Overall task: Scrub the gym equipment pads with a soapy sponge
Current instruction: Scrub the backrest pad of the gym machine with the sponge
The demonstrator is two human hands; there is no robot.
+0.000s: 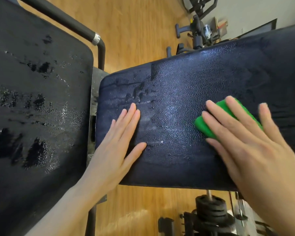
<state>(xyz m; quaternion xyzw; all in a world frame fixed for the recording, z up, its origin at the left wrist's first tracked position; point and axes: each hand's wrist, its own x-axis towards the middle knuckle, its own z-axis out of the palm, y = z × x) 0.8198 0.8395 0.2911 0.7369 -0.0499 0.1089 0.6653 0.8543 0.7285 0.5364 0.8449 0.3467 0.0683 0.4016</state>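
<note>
- Green sponge (216, 120) lying on the right half of the wet, dark blue pebbled bench pad (177, 92), pressed under the straight, spread fingers of the right hand (245, 143).
- Left hand (116, 147) flat on the pad's left part, fingers extended, holding nothing.
- Second black pad (37, 99) at left, streaked with suds.
- Wooden floor (134, 31) beneath; weight plates (209, 208) below the pad's near edge.

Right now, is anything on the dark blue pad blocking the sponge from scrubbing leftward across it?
Only the left hand, resting flat on the pad left of the green sponge, which the right hand presses down. The wet stretch between them is bare.
</note>
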